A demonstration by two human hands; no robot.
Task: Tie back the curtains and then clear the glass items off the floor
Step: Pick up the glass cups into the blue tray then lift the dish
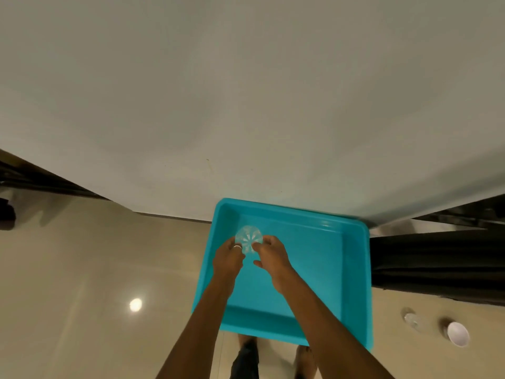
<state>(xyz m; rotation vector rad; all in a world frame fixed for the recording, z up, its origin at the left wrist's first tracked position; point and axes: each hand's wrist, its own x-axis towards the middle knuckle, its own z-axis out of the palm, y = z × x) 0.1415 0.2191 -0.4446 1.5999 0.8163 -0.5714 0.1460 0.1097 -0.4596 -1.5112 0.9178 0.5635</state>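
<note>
Over the far left part of a turquoise rectangular plastic tray (314, 258), in the head view, a small clear ribbed glass (248, 236) is pinched from either side: by the curled fingers of the left hand (228, 259), on which a ring is worn, and by those of the right hand (270, 255). Whether the glass already touches the tray floor cannot be told. A steady descent is called for, with the glass kept upright until its base is felt to sit flat. Only then should one hand be released, followed by the other. Room should be left in the tray, since a second clear glass (412, 320) and a small white round cup (457, 333) are seen on the beige tiled floor (82, 269) to the right, near a dark curtain (437, 258). Sliding the glass or knocking it against the tray wall is best avoided.
</note>
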